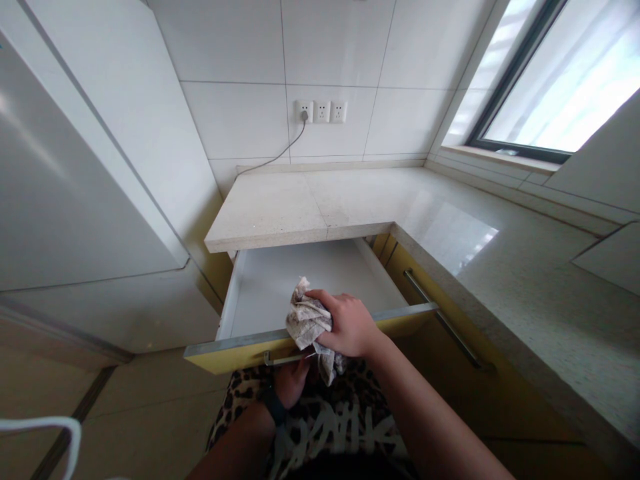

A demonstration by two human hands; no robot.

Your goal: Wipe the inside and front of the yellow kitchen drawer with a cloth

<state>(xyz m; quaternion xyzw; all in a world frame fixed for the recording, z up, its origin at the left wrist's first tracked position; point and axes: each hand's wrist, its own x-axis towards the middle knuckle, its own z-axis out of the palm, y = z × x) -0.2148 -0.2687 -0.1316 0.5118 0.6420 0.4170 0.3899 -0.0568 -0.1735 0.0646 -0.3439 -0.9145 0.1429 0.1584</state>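
Observation:
A crumpled, dirty grey-white rag (307, 319) is gripped in my right hand (347, 325), over the top edge of the drawer's front panel; one end of it hangs down outside. The pulled-out drawer (260, 287) has a white inside and a yellow front, and nothing lies in the part I can see. Below the rag, my left hand (293, 381), with a dark band on its wrist, is closed at the metal drawer handle (280, 361). The rag and the shadow partly hide its fingers.
A pale stone countertop (280, 207) overhangs the drawer and turns along the right side. Yellow cabinet fronts with a long metal handle (457, 339) stand at right. A tall white appliance (100, 147) is close on the left. A cable (275, 157) runs from a wall socket (305, 111).

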